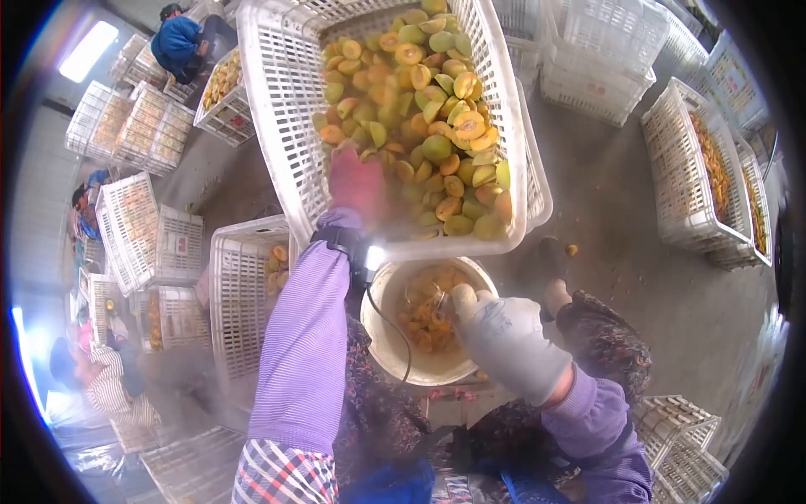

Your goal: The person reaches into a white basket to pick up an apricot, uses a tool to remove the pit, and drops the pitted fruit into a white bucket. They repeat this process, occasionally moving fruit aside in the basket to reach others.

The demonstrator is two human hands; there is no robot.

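Halved green and orange fruit (437, 126) fills much of a white plastic crate (285, 118). At the crate's near left part is my left hand (357, 181), reddish and smeared by motion, beside the fruit; its fingers cannot be made out. My right hand (508, 336) wears a whitish glove and is closed over the right side of a round white bucket (378, 336). Its fingertips meet a thin metal tool (440, 296), partly hidden by the glove. Orange fruit pieces (428, 323) lie inside the bucket.
Another crate (239, 319) with some fruit stands at the left. Filled crates (701, 168) stand at the right, stacked white crates (596, 59) at the back right. Several people are at the left, one in blue (175, 49) and one in a striped top (113, 382).
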